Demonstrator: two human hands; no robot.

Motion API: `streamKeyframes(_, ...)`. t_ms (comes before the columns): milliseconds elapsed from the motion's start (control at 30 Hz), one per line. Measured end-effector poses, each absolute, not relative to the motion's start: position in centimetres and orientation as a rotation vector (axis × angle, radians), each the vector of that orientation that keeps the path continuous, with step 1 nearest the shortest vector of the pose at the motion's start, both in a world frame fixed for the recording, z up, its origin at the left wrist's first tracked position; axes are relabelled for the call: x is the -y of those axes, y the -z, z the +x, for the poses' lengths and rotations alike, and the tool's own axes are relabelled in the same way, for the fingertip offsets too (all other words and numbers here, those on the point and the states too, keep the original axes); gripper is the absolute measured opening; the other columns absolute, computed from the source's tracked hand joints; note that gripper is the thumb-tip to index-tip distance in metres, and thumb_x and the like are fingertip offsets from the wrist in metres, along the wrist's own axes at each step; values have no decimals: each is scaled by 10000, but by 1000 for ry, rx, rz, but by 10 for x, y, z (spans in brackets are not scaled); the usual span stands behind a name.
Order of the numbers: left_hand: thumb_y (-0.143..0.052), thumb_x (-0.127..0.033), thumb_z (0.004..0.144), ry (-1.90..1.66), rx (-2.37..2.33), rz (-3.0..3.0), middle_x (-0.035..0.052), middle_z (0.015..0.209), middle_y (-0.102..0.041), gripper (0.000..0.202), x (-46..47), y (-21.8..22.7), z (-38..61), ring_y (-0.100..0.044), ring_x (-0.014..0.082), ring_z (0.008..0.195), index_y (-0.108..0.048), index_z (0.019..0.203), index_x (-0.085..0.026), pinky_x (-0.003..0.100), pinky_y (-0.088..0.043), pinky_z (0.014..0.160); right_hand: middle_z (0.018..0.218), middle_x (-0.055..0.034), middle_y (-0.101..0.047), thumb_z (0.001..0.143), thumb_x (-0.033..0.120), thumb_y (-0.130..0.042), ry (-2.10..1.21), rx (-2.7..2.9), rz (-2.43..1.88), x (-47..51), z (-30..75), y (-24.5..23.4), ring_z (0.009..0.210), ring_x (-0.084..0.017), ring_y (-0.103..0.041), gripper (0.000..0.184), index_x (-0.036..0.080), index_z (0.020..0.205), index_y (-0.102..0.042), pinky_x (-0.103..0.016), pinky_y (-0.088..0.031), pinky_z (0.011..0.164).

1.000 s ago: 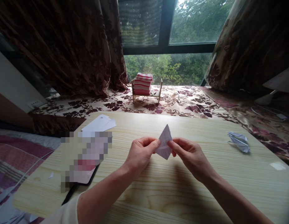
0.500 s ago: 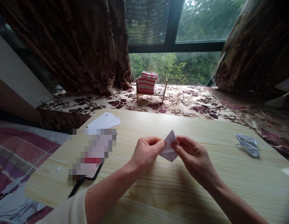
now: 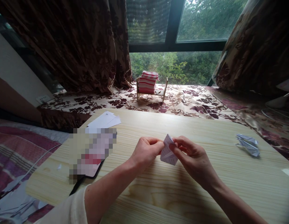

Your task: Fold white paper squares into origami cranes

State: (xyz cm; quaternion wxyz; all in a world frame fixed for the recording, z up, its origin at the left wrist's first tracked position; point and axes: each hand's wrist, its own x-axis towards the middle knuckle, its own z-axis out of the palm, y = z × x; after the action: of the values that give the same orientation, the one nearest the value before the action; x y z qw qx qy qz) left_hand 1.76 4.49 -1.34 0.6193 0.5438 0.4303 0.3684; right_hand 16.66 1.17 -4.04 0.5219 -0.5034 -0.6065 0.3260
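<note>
A small folded piece of paper (image 3: 168,155), white with faint printed lines, is held over the middle of the wooden table (image 3: 205,193). My left hand (image 3: 148,152) pinches its left edge between thumb and forefinger. On the other side my right hand (image 3: 191,155) grips it, the thumb lying across the front face and the fingers behind. The paper has a pointed top and a crease across its lower part. Its back is hidden from me.
White paper sheets (image 3: 103,120) lie at the table's far left, near a blurred-out flat object (image 3: 95,155). At the right rests a folded paper piece (image 3: 248,144). A small wooden rack (image 3: 166,88) with striped cloths (image 3: 148,82) stands on the windowsill beyond.
The folded paper has turned slightly, its tip shifting left and a little lower. My right hand has moved slightly left with it, while my left hand stays nearly in place.
</note>
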Motion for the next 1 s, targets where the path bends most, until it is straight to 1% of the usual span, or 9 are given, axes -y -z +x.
streamKeyframes(133, -542, -220, 672, -838, -1008, 1271, -21, 490, -479, 198, -46, 15, 16, -414, 96, 535, -591, 507, -123, 224, -320, 530, 791, -10, -572, 830, 213, -584, -679, 1522, -1174, -11, 165, 39, 704, -143, -539, 62, 212, 847, -644, -276, -443, 623)
streamKeyframes(367, -537, -225, 661, -829, -983, 1218, -23, 482, -479, 228, -48, 16, 14, -437, 100, 537, -513, 447, -148, 229, -321, 538, 831, -10, -563, 833, 102, -562, -446, 1685, -1117, -10, 167, 37, 701, -123, -523, 157, 224, 886, -646, -240, -439, 576)
streamKeyframes(467, -532, -215, 660, -810, -990, 1211, -15, 500, -504, 223, -48, 14, 14, -421, 92, 531, -505, 450, -149, 226, -305, 529, 856, -25, -550, 838, 94, -557, -276, 1762, -1094, -11, 169, 36, 758, -140, -536, 163, 216, 901, -645, -256, -459, 609)
streamKeyframes(533, -540, -226, 669, -787, -986, 1217, -13, 502, -506, 216, -48, 13, 13, -422, 94, 530, -529, 469, -145, 226, -301, 527, 864, -33, -548, 842, 102, -559, -190, 1784, -1102, -11, 171, 36, 784, -153, -542, 154, 214, 902, -647, -277, -468, 637)
streamKeyframes(667, -558, -251, 690, -734, -973, 1263, -18, 481, -493, 231, -47, 10, 12, -428, 95, 519, -579, 492, -134, 225, -303, 530, 871, -45, -551, 851, 118, -550, -141, 1791, -1126, -10, 172, 35, 791, -170, -544, 159, 218, 921, -652, -303, -474, 641)
streamKeyframes(767, -566, -251, 684, -742, -973, 1248, -16, 471, -501, 241, -47, 10, 12, -438, 94, 509, -576, 474, -133, 223, -318, 531, 897, -51, -546, 842, 89, -533, -79, 1831, -1093, -9, 172, 32, 808, -183, -537, 233, 237, 969, -662, -326, -470, 664)
streamKeyframes(867, -582, -249, 668, -744, -950, 1193, -11, 495, -526, 212, -47, 11, 13, -469, 95, 529, -589, 494, -127, 218, -360, 553, 920, -50, -531, 822, 34, -513, -56, 1891, -1026, -8, 171, 29, 830, -187, -520, 336, 273, 994, -674, -335, -464, 690)
streamKeyframes(1000, -596, -248, 659, -721, -912, 1120, -6, 544, -557, 173, -48, 11, 12, -511, 102, 567, -607, 541, -123, 233, -420, 599, 921, -50, -526, 820, 16, -505, -75, 1910, -1010, -9, 171, 27, 836, -189, -508, 364, 286, 989, -681, -335, -464, 692)
